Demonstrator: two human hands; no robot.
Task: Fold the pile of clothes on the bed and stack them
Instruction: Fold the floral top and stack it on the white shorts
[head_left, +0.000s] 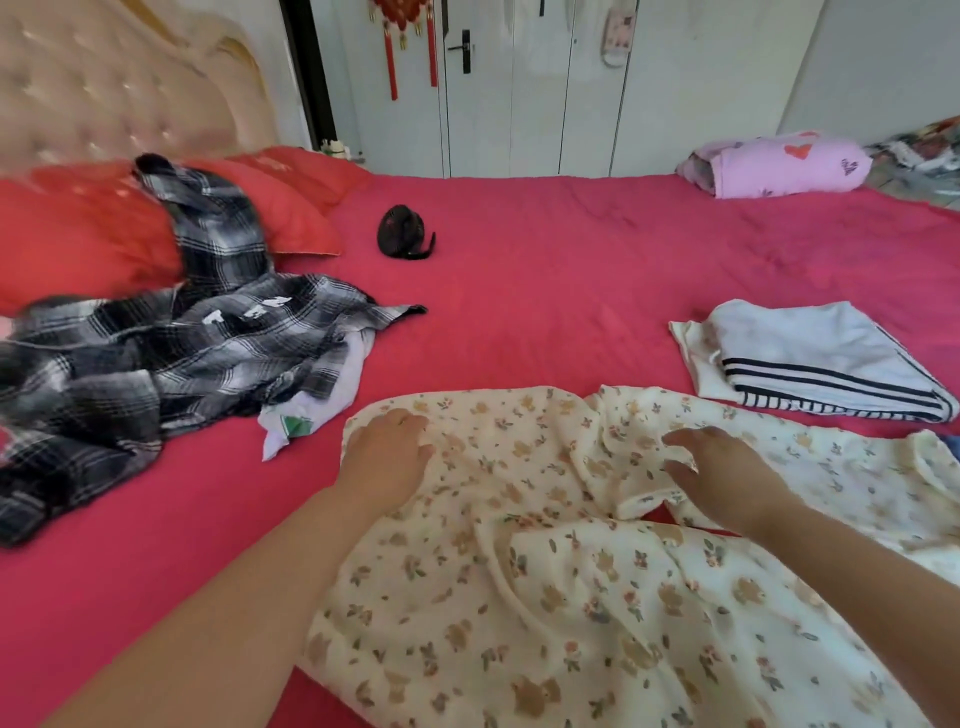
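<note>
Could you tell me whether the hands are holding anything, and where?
Nothing is clearly held: left hand lies flat on the floral garment, far corner; right hand touches its middle fold.

Bare red bed (545, 291) lies open in the middle; checked shirt (171, 353) blocks left, folded clothes (810, 358) block right.

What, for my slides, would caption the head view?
Left hand and right hand rest on a floral garment on the red bed.

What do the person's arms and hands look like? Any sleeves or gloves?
No sleeves or gloves show. The left hand and the right hand are bare, and both forearms are bare right down to the picture's edge. No watch, bracelet or ring is visible.
</note>
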